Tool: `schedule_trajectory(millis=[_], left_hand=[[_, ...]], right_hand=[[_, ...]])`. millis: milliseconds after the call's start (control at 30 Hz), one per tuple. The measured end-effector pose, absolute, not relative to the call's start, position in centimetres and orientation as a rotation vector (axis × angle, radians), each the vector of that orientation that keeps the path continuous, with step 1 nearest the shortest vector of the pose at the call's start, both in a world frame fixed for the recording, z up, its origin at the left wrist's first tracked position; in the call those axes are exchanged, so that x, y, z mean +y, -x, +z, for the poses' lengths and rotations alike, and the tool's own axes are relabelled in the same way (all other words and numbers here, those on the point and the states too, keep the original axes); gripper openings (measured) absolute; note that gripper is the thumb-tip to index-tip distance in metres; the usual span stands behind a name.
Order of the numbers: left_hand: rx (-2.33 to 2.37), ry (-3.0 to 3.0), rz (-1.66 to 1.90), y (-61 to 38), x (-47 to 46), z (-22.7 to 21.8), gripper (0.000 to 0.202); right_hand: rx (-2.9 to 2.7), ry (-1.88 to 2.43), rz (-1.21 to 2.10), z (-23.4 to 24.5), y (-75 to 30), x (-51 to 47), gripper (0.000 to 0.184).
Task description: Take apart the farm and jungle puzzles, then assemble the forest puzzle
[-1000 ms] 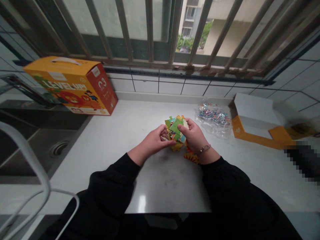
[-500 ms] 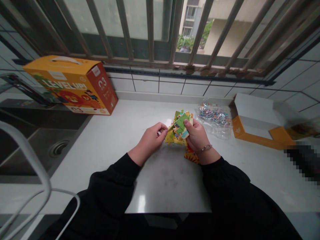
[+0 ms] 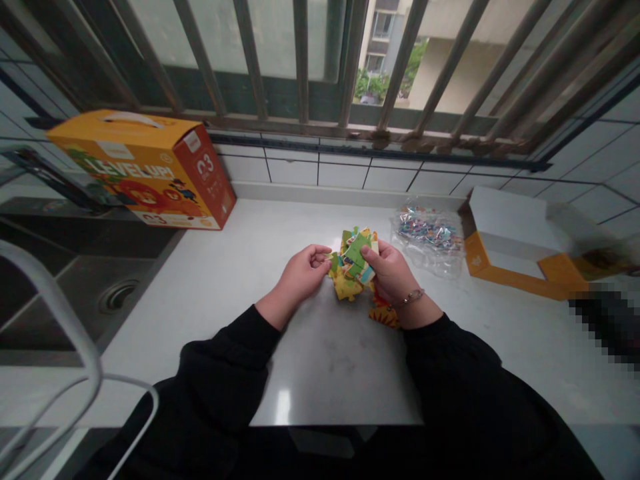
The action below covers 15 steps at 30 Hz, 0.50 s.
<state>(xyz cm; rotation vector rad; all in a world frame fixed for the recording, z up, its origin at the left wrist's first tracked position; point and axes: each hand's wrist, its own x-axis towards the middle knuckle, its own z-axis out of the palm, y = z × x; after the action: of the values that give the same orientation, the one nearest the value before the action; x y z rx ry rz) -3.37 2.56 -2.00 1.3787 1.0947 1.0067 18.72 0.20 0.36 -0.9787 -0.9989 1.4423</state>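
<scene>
A bunch of colourful jigsaw pieces (image 3: 353, 265), green, yellow and blue, is held above the white counter (image 3: 320, 347). My right hand (image 3: 393, 275) is closed round the bunch from the right, thumb on top. My left hand (image 3: 300, 275) pinches the bunch's left edge with thumb and fingertips. An orange puzzle piece (image 3: 384, 313) lies on the counter under my right wrist, partly hidden.
An orange puzzle box (image 3: 145, 170) stands at the back left beside a steel sink (image 3: 75, 293). A clear bag of puzzle pieces (image 3: 427, 233) and an open orange-and-white box (image 3: 510, 243) lie to the right. A barred window runs behind. A white wire frame (image 3: 60, 333) is near left.
Both hands kept hold of the bunch of pieces and shifted it slightly; my left hand moved from under the bunch to pinching its left edge.
</scene>
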Motion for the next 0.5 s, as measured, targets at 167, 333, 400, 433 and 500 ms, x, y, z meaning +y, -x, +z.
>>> schedule_trajectory(millis=[167, 333, 400, 433, 500], left_hand=[[1.05, -1.23, 1.051, 3.3, 2.6, -2.1, 0.022], [0.969, -1.164, 1.037, 3.0, 1.8, -1.3, 0.032], [0.909, -1.15, 1.029, 2.9, 1.6, -0.9, 0.041], [0.865, -1.154, 1.022, 2.8, 1.5, -0.8, 0.047], [0.781, -1.206, 1.01, 2.7, 1.4, -0.8, 0.066]], right_hand=[[-1.147, 1.129, 1.455, -0.5, -19.1, 0.3, 0.054], [-1.158, 1.092, 1.458, -1.1, -18.9, 0.5, 0.054], [-1.157, 1.09, 1.434, -1.1, -18.7, 0.5, 0.057], [-1.174, 1.099, 1.396, -1.0, -18.6, 0.5, 0.059], [-1.244, 1.128, 1.272, -1.0, -18.4, 0.4, 0.061]])
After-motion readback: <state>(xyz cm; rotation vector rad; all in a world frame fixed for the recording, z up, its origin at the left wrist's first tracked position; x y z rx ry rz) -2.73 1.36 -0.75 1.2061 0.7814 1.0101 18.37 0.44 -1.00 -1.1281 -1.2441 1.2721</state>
